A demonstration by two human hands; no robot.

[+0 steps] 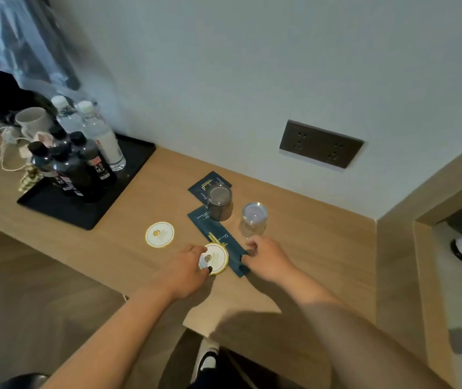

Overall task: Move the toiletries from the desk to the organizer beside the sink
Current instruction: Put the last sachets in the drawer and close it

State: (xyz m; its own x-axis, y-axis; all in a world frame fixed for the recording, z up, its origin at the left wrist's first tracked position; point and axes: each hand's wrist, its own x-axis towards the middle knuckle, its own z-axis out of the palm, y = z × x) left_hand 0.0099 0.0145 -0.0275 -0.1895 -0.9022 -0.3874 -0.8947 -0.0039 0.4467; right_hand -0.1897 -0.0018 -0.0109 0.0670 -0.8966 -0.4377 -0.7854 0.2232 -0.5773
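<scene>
The long dark-blue packet (218, 240) lies flat on the desk (128, 240), its near end between the two hands. The left hand (185, 269) pinches a round white coaster (215, 258) that overlaps the packet's near end; thumb and fingers curl round the coaster's edge. The right hand (266, 261) rests at the packet's near right corner with fingers curled down onto it; whether it actually has hold of the packet cannot be told. A second, smaller dark-blue packet (210, 183) lies behind, partly under an upturned dark glass (220, 203). A clear upturned glass (253, 220) stands just beside the right hand. A second coaster (159, 234) lies apart to the left. A black tray (84, 203) holding bottles sits further left.

Assessment: the task appears barely begun. Both packets remain on the desk, and neither sink nor organizer is in view. Clearing the coaster and glass, lifting the packets and carrying them over all remain.
</scene>
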